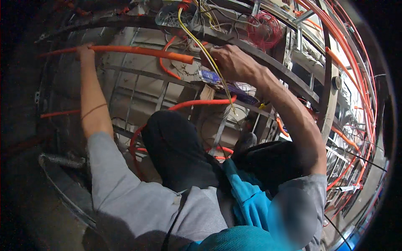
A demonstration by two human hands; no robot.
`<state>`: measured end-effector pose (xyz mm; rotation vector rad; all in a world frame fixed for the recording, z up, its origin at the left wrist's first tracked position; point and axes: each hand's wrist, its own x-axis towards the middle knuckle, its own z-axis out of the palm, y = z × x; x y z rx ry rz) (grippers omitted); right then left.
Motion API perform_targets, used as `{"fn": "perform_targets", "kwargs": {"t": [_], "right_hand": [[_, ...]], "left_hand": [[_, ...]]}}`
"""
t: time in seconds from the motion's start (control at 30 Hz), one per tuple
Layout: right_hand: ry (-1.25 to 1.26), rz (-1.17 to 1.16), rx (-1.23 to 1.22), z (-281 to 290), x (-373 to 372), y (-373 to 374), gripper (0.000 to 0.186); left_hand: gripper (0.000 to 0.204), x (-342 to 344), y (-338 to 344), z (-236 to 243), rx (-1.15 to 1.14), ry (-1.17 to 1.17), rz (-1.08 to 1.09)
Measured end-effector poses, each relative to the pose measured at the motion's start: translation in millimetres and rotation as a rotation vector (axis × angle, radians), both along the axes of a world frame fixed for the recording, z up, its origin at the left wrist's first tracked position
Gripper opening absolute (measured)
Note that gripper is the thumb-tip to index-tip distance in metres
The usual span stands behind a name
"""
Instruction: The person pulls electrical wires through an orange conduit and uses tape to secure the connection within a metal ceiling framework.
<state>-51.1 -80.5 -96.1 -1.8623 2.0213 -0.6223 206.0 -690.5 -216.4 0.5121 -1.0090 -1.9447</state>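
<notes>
My left hand (86, 51) is wrapped round a long orange conduit (138, 50) at the upper left. The conduit's cut end lies just short of my right hand (224, 60), whose fingers are curled; what they hold, if anything, is hidden. A bundle of yellow and white wires (204, 50) runs down past those fingers from a round opening with a red fitting (183, 6). A blue and white package (209, 76) lies below my right hand, beside the wires. My bent knees (167, 138) are under my arms.
Metal framing (276, 62) crosses the work area. A coil of pink-red wire (264, 31) hangs at upper right. Looped orange conduits (194, 102) run behind my knees, and more (347, 50) run along the right side. A dark bag-like object (63, 180) lies at lower left.
</notes>
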Motion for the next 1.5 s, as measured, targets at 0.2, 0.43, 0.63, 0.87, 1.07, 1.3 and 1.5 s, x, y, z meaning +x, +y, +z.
{"fn": "perform_targets", "kwargs": {"t": [0.2,0.43,0.63,0.87,1.07,1.3,1.5], "right_hand": [[-0.171,-0.078,-0.177,6,16,-7,0.020],[-0.316,-0.188,-0.196,0,26,-5,0.025],[-0.166,-0.180,-0.169,-4,20,2,0.032],[-0.231,-0.159,-0.138,23,34,3,0.027],[-0.214,-0.191,-0.173,-3,26,-3,0.032],[-0.213,-0.168,0.028,39,38,0,0.035],[-0.114,-0.210,-0.147,-12,20,10,0.023]], "left_hand": [[0.020,7,-3,78,0.181,-0.352,0.262],[0.016,-41,69,84,0.304,-0.217,0.778],[0.008,-29,80,86,0.459,-0.019,0.628],[0.010,-13,58,67,0.400,-0.069,0.428],[0.013,-27,55,53,0.248,-0.231,0.349],[0.016,-37,54,19,-0.223,-0.774,0.189],[0.019,-123,124,-12,-0.600,-1.197,0.070]]}}
